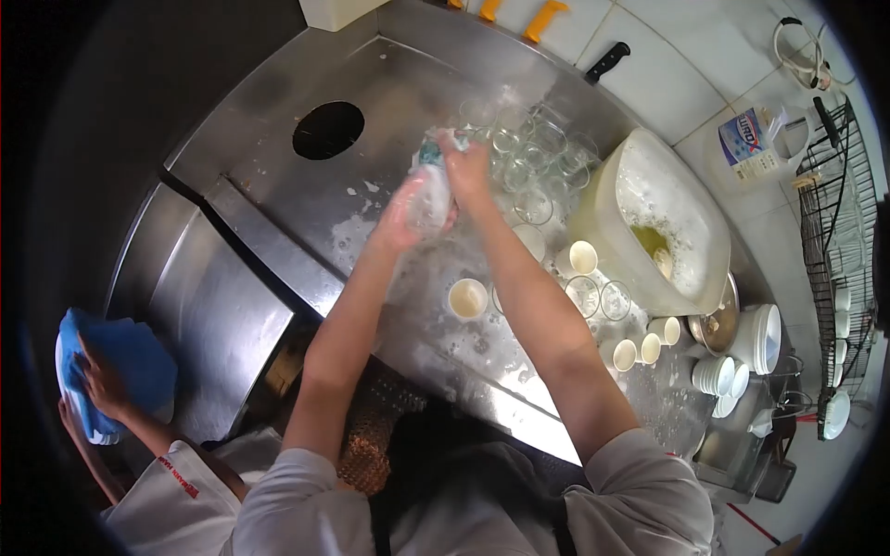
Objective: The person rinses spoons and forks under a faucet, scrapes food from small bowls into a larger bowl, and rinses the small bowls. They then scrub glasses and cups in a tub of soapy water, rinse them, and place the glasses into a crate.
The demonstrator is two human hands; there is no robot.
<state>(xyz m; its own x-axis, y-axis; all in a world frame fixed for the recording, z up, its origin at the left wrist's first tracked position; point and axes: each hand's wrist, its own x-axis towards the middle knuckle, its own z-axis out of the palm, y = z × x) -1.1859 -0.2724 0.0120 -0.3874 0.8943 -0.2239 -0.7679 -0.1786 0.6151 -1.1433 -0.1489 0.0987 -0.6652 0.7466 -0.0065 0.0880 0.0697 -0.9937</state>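
My left hand (pixel 403 211) is wrapped around a drinking glass (pixel 429 202) covered in white suds. At the glass's upper end, my right hand (pixel 468 171) presses a foamy green scouring pad (pixel 430 153); how far the pad reaches into the glass is hidden. Both hands are above a wet steel counter (pixel 371 278) streaked with foam. Just right of my right hand stands a cluster of clear glasses (pixel 528 153). A cream cup (pixel 468 298) sits below my hands.
A translucent tub (pixel 603 218) of sudsy water stands at right, with several cream cups (pixel 624 354) and stacked white cups (pixel 714 375) nearby. A round hole (pixel 328 130) opens in the counter. At left, another person's hand (pixel 104 380) rests on a blue cloth (pixel 139 361).
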